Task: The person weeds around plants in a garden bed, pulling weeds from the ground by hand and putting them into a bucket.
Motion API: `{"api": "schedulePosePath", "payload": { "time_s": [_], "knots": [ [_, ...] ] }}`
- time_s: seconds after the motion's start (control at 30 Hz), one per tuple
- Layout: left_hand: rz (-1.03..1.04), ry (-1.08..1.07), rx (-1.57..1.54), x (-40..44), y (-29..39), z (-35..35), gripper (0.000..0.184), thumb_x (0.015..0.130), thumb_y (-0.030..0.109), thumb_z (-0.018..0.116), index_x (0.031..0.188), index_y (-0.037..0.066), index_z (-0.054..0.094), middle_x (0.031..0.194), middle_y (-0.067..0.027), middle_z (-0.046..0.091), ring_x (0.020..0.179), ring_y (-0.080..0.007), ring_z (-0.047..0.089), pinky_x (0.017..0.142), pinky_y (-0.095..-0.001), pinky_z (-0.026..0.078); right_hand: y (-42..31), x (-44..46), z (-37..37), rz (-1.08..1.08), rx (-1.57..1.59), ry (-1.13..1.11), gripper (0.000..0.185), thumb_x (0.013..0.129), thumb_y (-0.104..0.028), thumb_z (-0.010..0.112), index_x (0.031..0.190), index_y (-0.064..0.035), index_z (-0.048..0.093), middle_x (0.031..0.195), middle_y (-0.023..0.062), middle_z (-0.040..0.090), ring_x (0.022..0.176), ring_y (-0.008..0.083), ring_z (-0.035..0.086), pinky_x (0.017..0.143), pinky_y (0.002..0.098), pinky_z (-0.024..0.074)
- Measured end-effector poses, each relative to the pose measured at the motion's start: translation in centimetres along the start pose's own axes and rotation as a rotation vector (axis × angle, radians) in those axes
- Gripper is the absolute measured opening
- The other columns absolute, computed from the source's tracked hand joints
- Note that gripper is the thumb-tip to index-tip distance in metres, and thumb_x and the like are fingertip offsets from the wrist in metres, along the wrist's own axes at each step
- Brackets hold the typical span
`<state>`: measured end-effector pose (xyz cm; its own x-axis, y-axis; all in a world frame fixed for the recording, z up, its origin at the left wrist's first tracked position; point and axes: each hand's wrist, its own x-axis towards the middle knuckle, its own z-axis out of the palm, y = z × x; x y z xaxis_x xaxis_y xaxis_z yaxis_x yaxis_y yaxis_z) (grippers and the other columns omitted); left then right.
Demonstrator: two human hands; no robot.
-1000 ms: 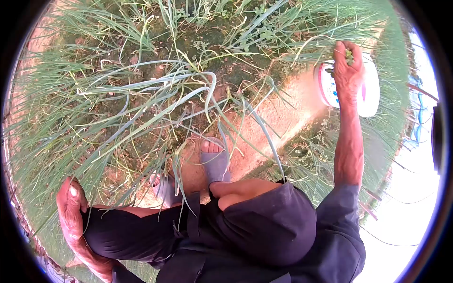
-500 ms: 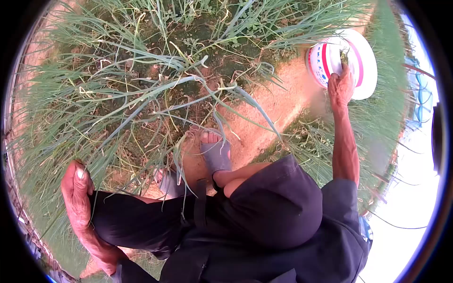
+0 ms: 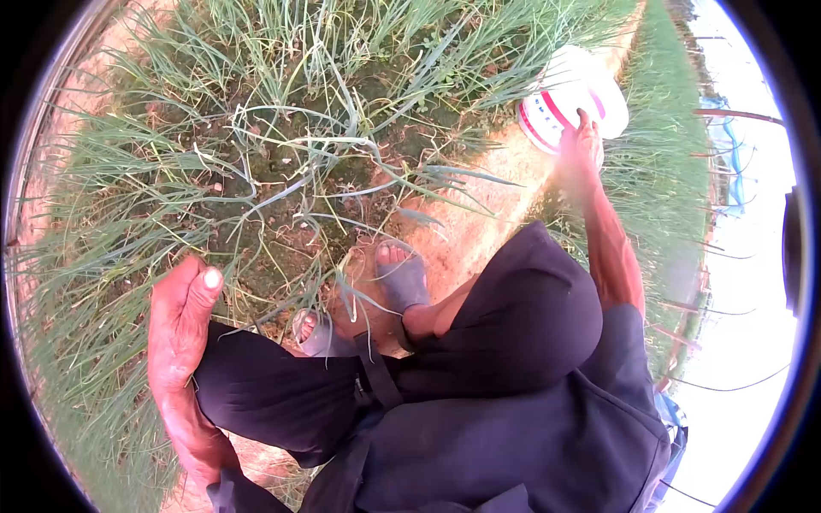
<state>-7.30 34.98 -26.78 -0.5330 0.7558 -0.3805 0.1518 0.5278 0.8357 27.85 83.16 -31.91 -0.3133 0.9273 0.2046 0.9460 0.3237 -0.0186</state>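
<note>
At the left, the left hand [image 3: 181, 321] rests by the left knee [image 3: 256, 385], thumb up over long green leaves [image 3: 103, 214] — its fingers are mostly hidden, so how far they are open, or whether they grip anything, I cannot tell. Toward the middle, two grey sandals [image 3: 402, 282] stand near a bare path [image 3: 453, 235]. Far right, beside the plants, is a white bucket [image 3: 556, 111] with pink bands; its contents are not visible. The right hand [image 3: 586, 144] overlaps its near side — blurred, its grip unclear.
</note>
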Motion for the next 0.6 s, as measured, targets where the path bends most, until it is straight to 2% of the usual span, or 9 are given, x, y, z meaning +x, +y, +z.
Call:
{"api": "schedulePosePath", "payload": {
  "time_s": [0.1,0.13,0.2,0.27,0.37,0.4,0.5,0.53,0.6],
  "knots": [
    [0.069,-0.048,0.029,0.4,0.3,0.4,0.050,0.093,0.047,0.057,0.073,0.005,0.038,0.069,0.0030,0.027,0.068,-0.0104,0.027,0.057,-0.0276,0.026,-1.8,-7.1,6.0,-0.200,0.082,-0.551,0.030,0.083,-0.023,0.053,0.106,-0.0063,0.064,0.084,0.0236,0.066,0.086,0.0419,0.063,0.079,0.0478,0.0499],
    [0.078,-0.077,0.043,0.6,0.2,0.3,0.050,0.093,0.046,0.057,0.074,0.004,0.039,0.069,0.0016,0.028,0.068,-0.0115,0.029,0.058,-0.0288,0.028,-2.6,-10.1,7.5,-0.495,0.105,-0.819,0.023,0.086,-0.024,0.057,0.097,-0.0045,0.061,0.078,0.0143,0.061,0.071,0.0231,0.058,0.067,0.0365,0.0483],
    [0.104,-0.121,0.060,1.0,-0.1,0.1,0.050,0.094,0.045,0.056,0.077,0.001,0.042,0.069,-0.0012,0.032,0.069,-0.0137,0.031,0.060,-0.0309,0.030,-8.8,-16.3,5.7,-0.670,0.029,-1.223,0.027,0.087,-0.030,0.060,0.098,-0.0052,0.062,0.084,0.0081,0.063,0.082,0.0182,0.059,0.075,0.0342,0.0468],
    [0.135,-0.137,0.063,1.2,-0.4,-0.1,0.049,0.094,0.044,0.055,0.080,-0.002,0.045,0.070,-0.0042,0.036,0.070,-0.0158,0.034,0.062,-0.0327,0.034,-11.9,-19.4,0.2,-0.219,0.567,-1.598,0.024,0.088,-0.026,0.059,0.101,-0.0058,0.063,0.082,0.0024,0.064,0.071,0.0194,0.061,0.065,0.0333,0.0491],
    [0.245,-0.091,0.055,1.2,-1.2,0.0,0.050,0.094,0.042,0.056,0.072,-0.001,0.044,0.062,-0.0115,0.034,0.061,-0.0241,0.030,0.056,-0.0388,0.033,-13.7,-20.2,-2.6,-0.128,0.788,-1.680,0.022,0.088,-0.024,0.058,0.099,-0.0054,0.064,0.079,0.0033,0.063,0.067,0.0189,0.060,0.061,0.0331,0.0486],
    [0.127,-0.181,0.098,1.4,-1.6,-0.5,0.047,0.094,0.043,0.055,0.087,-0.003,0.050,0.074,-0.0058,0.046,0.072,-0.0171,0.040,0.067,-0.0325,0.039,-13.3,-19.9,-2.8,-0.132,0.811,-1.664,0.022,0.087,-0.023,0.058,0.098,-0.0052,0.064,0.078,0.0036,0.063,0.065,0.0188,0.060,0.060,0.0330,0.0485],
    [0.113,-0.126,-0.011,1.8,-2.4,-0.1,0.046,0.095,0.044,0.055,0.094,-0.003,0.056,0.078,-0.0028,0.051,0.074,-0.0160,0.042,0.068,-0.0329,0.040,-11.3,-18.1,-2.8,-0.113,0.839,-1.574,0.020,0.087,-0.022,0.058,0.096,-0.0047,0.065,0.075,0.0046,0.063,0.061,0.0183,0.060,0.057,0.0328,0.0480],
    [0.068,-0.144,-0.025,1.8,-2.0,0.0,0.047,0.095,0.044,0.055,0.110,0.000,0.061,0.086,-0.0005,0.056,0.079,-0.0130,0.046,0.070,-0.0302,0.041,-10.3,-17.4,-2.5,-0.088,0.841,-1.526,0.020,0.087,-0.021,0.057,0.095,-0.0046,0.065,0.074,0.0049,0.063,0.060,0.0182,0.059,0.056,0.0327,0.0479],
    [-0.049,-0.158,0.012,2.2,-0.8,0.1,0.046,0.095,0.044,0.055,0.107,0.000,0.062,0.084,0.0010,0.054,0.077,-0.0099,0.044,0.067,-0.0268,0.039,-7.5,-15.0,-1.0,-0.019,0.835,-1.411,0.019,0.086,-0.020,0.057,0.094,-0.0043,0.065,0.072,0.0056,0.063,0.057,0.0178,0.059,0.053,0.0326,0.0476]
  ]
}}
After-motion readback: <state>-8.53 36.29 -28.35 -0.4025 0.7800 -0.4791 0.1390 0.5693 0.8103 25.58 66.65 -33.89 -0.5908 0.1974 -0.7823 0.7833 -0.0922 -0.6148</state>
